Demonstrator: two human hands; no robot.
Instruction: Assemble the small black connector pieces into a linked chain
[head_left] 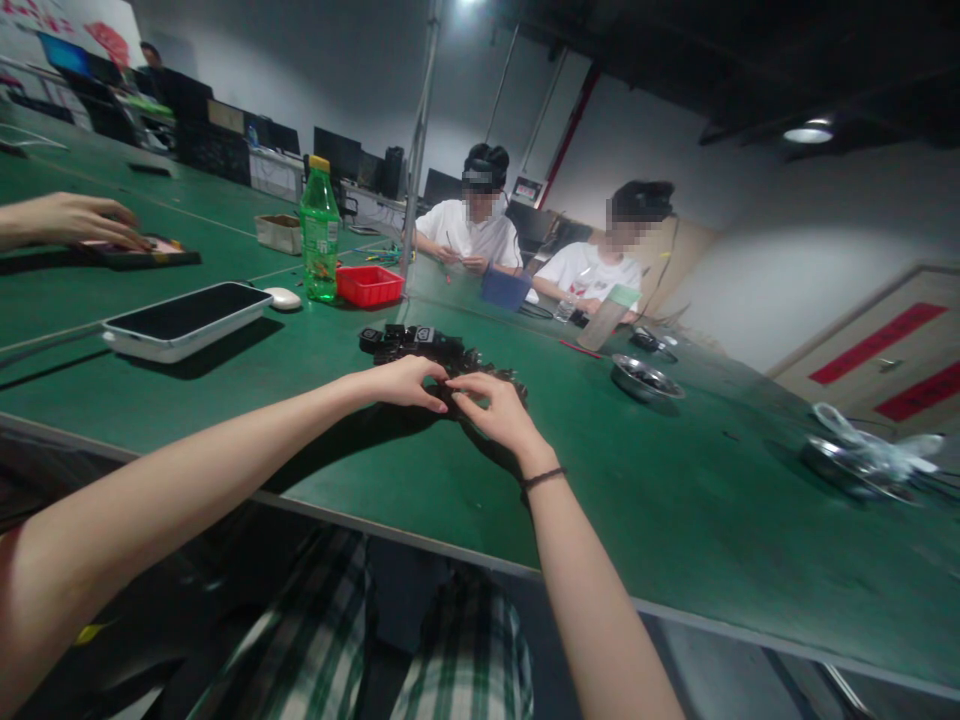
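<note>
Through the head camera I see a wide, green, smooth table (pixel 675 520). Over it, the left hand (pixel 409 382) and right hand (pixel 496 410) have fingertips close together; if they pinch something, I cannot tell. Just beyond them lie small, black, plastic-looking pieces (pixel 409 342), heaped. I judge these light, stiff, perhaps slippery, better taken by their edges

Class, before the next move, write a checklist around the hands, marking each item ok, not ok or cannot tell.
1. Left hand at the pile of small black pieces: ok.
2. Right hand beside the left, at the same pile: ok.
3. Grip on any piece: cannot tell; too small.
4. Yellow-capped green plastic bottle upright, apart from both hands: ok.
5. Round silvery metal bowl apart from both hands: ok.
</note>
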